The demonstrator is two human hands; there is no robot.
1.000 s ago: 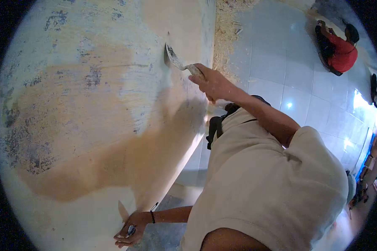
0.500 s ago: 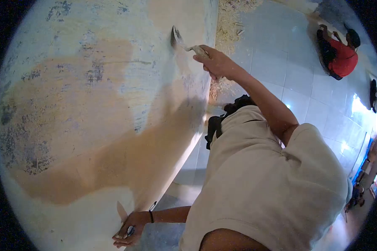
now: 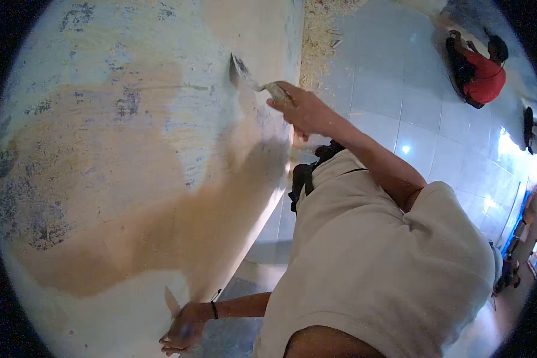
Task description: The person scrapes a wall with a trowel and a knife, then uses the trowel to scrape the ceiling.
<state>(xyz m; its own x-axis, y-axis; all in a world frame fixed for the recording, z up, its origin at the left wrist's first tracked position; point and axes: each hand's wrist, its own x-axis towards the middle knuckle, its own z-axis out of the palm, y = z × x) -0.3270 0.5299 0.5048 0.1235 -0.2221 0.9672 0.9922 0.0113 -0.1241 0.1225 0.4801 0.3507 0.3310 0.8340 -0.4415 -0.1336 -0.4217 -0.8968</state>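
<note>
My right hand is wrapped around the handle of a scraper. Its metal blade is against the wall, on a pale stretch between tan patches. Lower in the view, near the wall's edge, my left hand leans at the white part of the wall, fingers stretched toward the lower left. A small dark, bluish spot shows blurred at this hand. A dark band circles the left wrist.
Light shavings lie on the tiled floor along the wall's foot. A person in a red top crouches on the floor at the upper right. My pale shirt fills the lower middle.
My right hand and the scraper have moved slightly down and left in the view. My left hand stays at the same place, and a shiny spot there is now blurred.
</note>
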